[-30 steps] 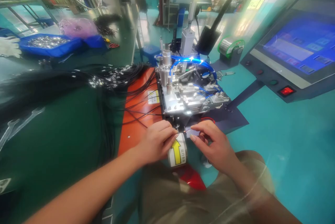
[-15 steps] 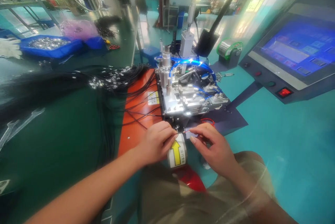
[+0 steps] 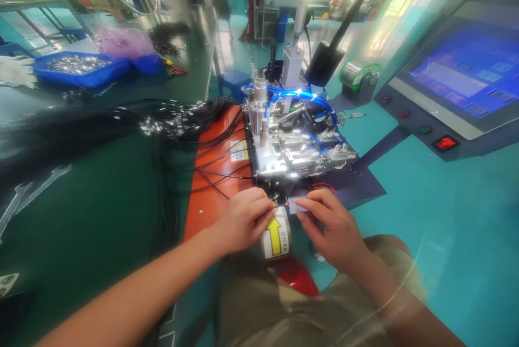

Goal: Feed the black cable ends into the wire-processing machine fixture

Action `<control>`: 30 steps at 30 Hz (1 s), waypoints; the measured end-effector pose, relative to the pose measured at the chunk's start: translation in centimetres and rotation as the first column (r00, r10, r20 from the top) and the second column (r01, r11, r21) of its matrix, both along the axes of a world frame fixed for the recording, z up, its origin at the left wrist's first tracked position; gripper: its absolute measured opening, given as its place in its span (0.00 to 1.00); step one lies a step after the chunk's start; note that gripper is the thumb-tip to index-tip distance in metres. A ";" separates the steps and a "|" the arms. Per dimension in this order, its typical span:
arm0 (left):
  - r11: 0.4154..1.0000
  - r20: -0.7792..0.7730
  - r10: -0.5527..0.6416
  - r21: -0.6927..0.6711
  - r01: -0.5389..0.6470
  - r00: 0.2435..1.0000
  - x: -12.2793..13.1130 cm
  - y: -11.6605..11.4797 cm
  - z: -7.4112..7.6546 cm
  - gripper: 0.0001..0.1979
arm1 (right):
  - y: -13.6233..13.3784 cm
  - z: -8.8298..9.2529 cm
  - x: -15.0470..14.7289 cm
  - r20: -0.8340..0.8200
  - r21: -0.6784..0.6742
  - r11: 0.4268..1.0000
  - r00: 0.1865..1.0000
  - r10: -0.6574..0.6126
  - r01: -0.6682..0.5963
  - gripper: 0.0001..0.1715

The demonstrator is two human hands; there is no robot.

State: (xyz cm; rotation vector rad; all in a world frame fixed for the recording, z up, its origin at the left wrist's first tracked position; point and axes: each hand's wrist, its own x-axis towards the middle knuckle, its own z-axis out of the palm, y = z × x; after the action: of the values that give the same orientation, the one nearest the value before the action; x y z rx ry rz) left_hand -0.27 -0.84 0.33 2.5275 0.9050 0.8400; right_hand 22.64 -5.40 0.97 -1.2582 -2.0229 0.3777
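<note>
In front of the machine, my left hand (image 3: 253,217) pinches a thin black cable (image 3: 280,206) near its end. The cable's reddish, thin wire end points right, toward my right hand (image 3: 334,228). My right index fingertip meets that wire end, with the thumb curled just below; the exact grip is too small to see clearly. Just beyond both hands stands a metal machine (image 3: 294,152) with blue air hoses (image 3: 300,93). Under my left fingers is a white label with a yellow arrow (image 3: 276,236).
A bundle of black cables (image 3: 174,120) lies to the left, some across the orange plate (image 3: 214,174). Wrenches (image 3: 40,187) and a blue tray of metal parts (image 3: 77,68) are farther left. A touchscreen panel (image 3: 466,77) stands right, near a solder wire spool (image 3: 359,75).
The view has shifted slightly. Both hands keep nearly the same pose at the cable end, with only a small movement of the right fingers.
</note>
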 end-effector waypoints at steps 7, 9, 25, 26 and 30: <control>1.000 -0.015 0.010 0.009 -0.010 1.000 0.0 0.0 -0.3 0.10 | -0.5 0.3 -0.2 0.106 0.053 0.999 0.994 0.007 -0.012 0.18; 1.000 -0.019 0.017 0.011 -0.016 1.000 0.0 0.0 -0.3 0.10 | -0.7 0.2 -0.4 0.119 0.053 0.998 0.993 0.011 -0.018 0.18; 1.000 0.068 0.029 0.004 -0.029 0.997 0.1 -0.2 0.3 0.08 | -1.1 -0.8 -2.3 -0.220 -0.152 0.981 0.963 -0.157 0.125 0.10; 1.000 0.074 0.022 0.007 -0.023 0.997 0.1 -0.2 0.3 0.07 | -0.9 -0.5 -2.3 -0.264 -0.218 0.968 0.947 -0.183 0.127 0.10; 1.000 0.082 0.015 0.018 -0.016 0.997 0.1 -0.2 0.3 0.07 | -0.3 0.2 -2.3 -0.420 -0.471 0.880 0.863 -0.281 0.058 0.15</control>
State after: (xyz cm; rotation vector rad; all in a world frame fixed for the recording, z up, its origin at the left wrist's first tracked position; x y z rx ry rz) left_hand -0.13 -1.03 0.65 2.4849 0.8961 0.9531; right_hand 20.31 -5.66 1.19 -1.4302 -1.4219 1.0058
